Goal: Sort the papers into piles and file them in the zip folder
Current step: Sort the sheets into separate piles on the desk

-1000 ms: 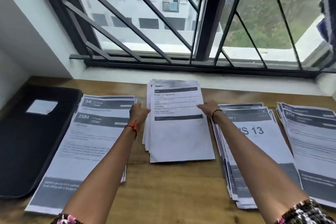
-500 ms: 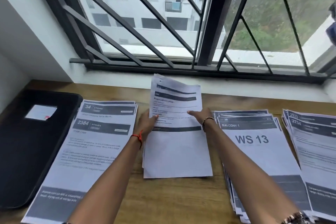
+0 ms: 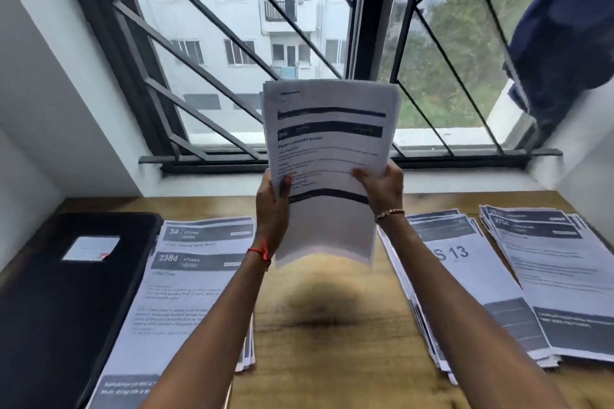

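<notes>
A stack of printed papers (image 3: 327, 156) stands upright in the air above the wooden table (image 3: 319, 325). My left hand (image 3: 273, 199) grips its left edge and my right hand (image 3: 382, 187) grips its right edge, thumbs on the front sheet. Three paper piles lie flat on the table: a "KITCHEN" pile (image 3: 186, 289) at the left, a "13" pile (image 3: 465, 275) right of centre, and another pile (image 3: 558, 269) at the far right. The black zip folder (image 3: 66, 292) lies closed at the far left, with a white label on its cover.
A barred window (image 3: 299, 59) and its white sill run along the back of the table. White walls close in on both sides. A dark blue cloth (image 3: 564, 26) hangs at the upper right. The held stack casts a shadow on the bare wood in the table's middle.
Both hands have lifted the middle stack off the table and tipped it upright in front of the window. The other piles and the folder have not moved.
</notes>
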{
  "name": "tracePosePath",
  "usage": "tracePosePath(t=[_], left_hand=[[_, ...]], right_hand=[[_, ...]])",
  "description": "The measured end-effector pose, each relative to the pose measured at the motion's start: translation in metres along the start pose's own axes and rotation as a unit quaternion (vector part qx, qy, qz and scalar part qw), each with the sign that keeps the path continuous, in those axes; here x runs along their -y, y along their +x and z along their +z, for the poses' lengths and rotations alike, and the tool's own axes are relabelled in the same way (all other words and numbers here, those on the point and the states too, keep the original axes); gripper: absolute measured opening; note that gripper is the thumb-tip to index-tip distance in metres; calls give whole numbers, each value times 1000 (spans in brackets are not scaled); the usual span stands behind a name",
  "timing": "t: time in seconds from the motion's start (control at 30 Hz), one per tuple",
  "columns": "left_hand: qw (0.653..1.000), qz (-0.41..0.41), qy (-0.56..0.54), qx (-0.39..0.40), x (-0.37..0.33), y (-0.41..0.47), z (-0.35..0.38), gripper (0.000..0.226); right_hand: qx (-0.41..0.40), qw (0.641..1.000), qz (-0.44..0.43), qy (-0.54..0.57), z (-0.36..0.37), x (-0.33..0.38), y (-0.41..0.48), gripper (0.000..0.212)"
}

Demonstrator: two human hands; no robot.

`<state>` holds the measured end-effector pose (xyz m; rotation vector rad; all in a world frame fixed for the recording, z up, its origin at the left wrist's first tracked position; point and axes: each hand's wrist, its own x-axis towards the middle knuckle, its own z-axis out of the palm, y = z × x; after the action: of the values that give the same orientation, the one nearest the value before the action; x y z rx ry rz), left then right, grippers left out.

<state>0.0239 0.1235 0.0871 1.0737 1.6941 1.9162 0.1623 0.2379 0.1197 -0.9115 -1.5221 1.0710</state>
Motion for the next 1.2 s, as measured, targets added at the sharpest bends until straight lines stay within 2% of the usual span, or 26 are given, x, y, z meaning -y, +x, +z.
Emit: tracePosePath(t=[0.07,0.17,0.23,0.37,0.53,0.77,0.9,1.0,1.1,1.2], left_hand=[[999,33,2,-3,-5,-6,-4,33],[999,22,25,-3,9,-35,-8,45],[998,-21,57,4,30,-56,-11,42],[996,-45,74,4,51,-68,-14,22],[997,-28,71,0,52,-68,-16,27],[994,-85,54,33,57,-71,-17,26],[993,-108,54,15,45,-54,-20,16],[984,-167,64,21,45,-52,-20,7],[961,-258,91,40,67,-68,-19,16],[935,-293,195,34,89,-84,-19,27]], right_hand=[[-61,997,-49,-27,1,4,-13,19],[-109,992,-16,-63,3,-21,-47,28],[-101,990,9,-96,2,-47,-74,28],[-74,993,61,-71,3,-67,-98,20],[-100,990,31,-89,1,-60,-97,14],[-61,991,81,-86,-3,-72,-101,21],[-43,991,86,-90,-6,-57,-83,20],[1,988,124,-94,-14,-61,-72,24],[54,968,188,-155,-19,-83,-76,33],[121,934,238,-239,-27,-107,-92,33]])
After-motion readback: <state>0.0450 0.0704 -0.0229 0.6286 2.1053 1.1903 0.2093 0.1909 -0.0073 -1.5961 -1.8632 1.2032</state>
